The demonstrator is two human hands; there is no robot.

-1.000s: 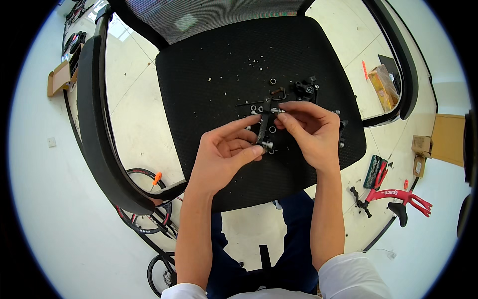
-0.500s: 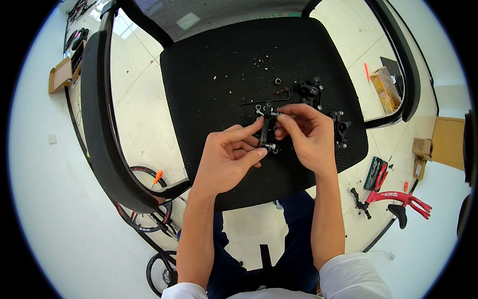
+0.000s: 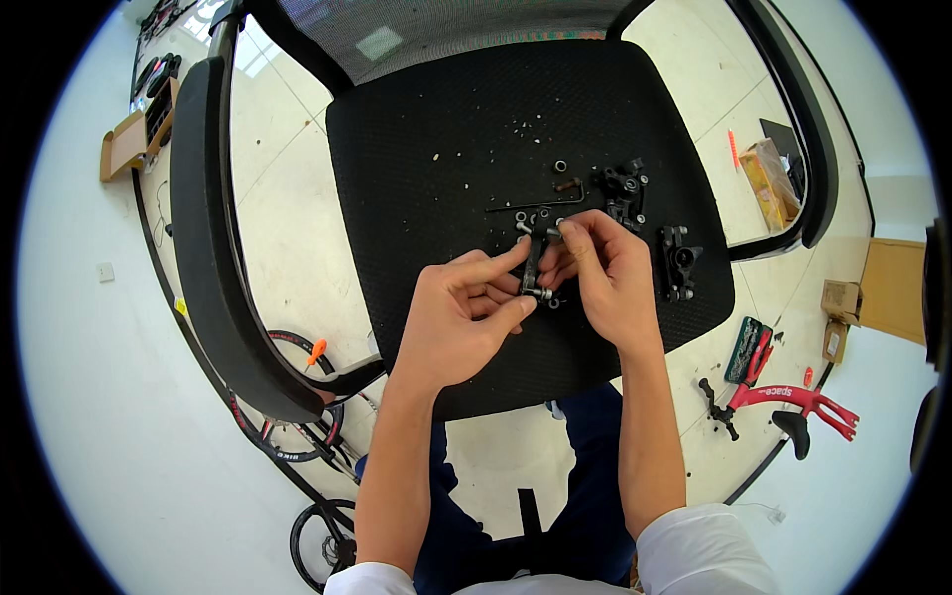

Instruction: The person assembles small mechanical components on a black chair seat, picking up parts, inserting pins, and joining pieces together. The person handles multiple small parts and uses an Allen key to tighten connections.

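Observation:
Over the chair seat, my left hand [image 3: 458, 319] pinches a narrow black metal bracket [image 3: 533, 260] between thumb and fingers. The bracket stands roughly lengthwise away from me, with silver bolts crossing both ends. At its far end, my right hand [image 3: 613, 288] is closed, thumb and forefinger pinching the end of the upper bolt [image 3: 540, 231]; the fingertips partly cover it. Just beyond lie a black hex key [image 3: 540, 205], a small brown bolt [image 3: 568, 185] and a metal nut [image 3: 560, 167]. Two black brake calipers, one farther [image 3: 622, 188] and one nearer [image 3: 679, 263], rest to the right.
The black chair seat [image 3: 426, 218] carries scattered pale crumbs. Its armrests rise at left [image 3: 203, 238] and right [image 3: 818, 169]. On the floor are a red bike frame [image 3: 778, 392], a green tool case [image 3: 747, 349], cardboard boxes [image 3: 841, 300] and an orange-handled screwdriver [image 3: 316, 351].
My right hand has shifted slightly left, closer against the bracket and its upper bolt. My left hand keeps its pinch on the bracket. The whole view has moved a little.

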